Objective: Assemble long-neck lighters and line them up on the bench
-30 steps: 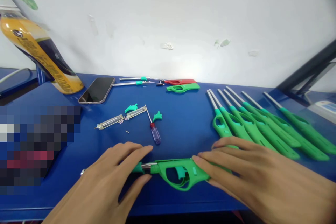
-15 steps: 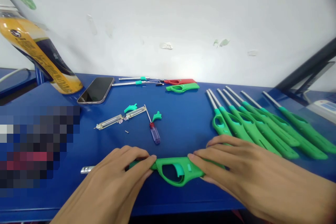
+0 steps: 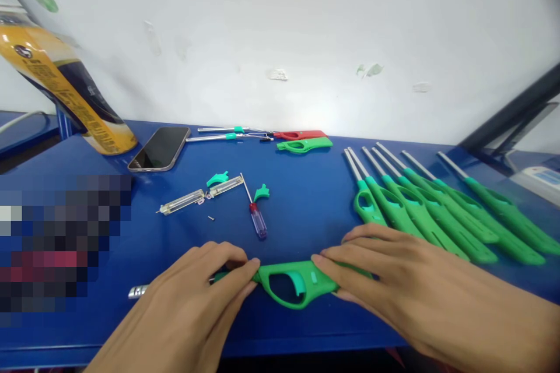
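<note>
Between my two hands lies a green gas lighter (image 3: pixel 284 284) with a teal trigger, held sideways just above the blue table's front edge. My left hand (image 3: pixel 196 291) is closed round its neck, where the metal tube joins; most of the tube is hidden, and only its silver tip shows at the far left. Around the handle, my right hand (image 3: pixel 385 280) is closed, covering the handle's end. Beyond them a small screwdriver (image 3: pixel 258 218) with a clear purple handle rests on the table, beside a teal trigger piece (image 3: pixel 262 192).
Several finished-looking green lighters (image 3: pixel 420 204) lie side by side at the right. Clear fuel tanks (image 3: pixel 184 203) and a tiny screw (image 3: pixel 210 218) sit mid-left. Further back are a phone (image 3: pixel 161 148), a yellow bottle (image 3: pixel 74 81), a red lighter handle (image 3: pixel 301 134) and a green casing (image 3: pixel 306 144).
The lighter's tube tip has shifted slightly left and down. Both hands keep their grip, with hardly any other movement.
</note>
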Demonstrator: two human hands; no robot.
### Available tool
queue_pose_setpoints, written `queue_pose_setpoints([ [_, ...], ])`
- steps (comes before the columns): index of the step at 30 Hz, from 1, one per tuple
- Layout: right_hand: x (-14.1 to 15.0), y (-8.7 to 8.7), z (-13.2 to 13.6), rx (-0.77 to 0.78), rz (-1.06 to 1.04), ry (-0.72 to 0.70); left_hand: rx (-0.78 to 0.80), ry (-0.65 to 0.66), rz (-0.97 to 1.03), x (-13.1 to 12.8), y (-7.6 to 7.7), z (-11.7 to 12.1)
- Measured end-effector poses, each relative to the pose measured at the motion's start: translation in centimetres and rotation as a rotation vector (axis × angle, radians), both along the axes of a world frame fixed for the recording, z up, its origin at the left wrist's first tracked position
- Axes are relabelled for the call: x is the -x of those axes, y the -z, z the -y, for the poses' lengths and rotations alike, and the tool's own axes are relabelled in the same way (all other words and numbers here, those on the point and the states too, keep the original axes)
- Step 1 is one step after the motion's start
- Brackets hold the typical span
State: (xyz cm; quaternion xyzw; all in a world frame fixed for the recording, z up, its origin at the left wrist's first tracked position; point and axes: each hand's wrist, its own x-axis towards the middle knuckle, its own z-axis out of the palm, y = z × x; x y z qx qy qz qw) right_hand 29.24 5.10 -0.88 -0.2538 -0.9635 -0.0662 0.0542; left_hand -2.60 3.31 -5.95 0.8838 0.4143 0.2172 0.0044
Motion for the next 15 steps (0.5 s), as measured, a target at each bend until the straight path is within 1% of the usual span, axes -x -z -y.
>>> queue_pose_setpoints([
  [7, -0.1, 0.63, 0.13, 0.031, -0.035, -0.001, 0.032, -0.012, 0.056, -0.64, -0.2, -0.14],
  [10, -0.06, 0.79, 0.24, 0.051, -0.046, 0.018, 0.039, -0.033, 0.032, -0.63, -0.09, 0.21],
  [15, 0.36, 0.78, 0.87, -0.023, -0.085, 0.059, 0.045, -0.049, -0.005, -0.59, 0.15, 0.6],
])
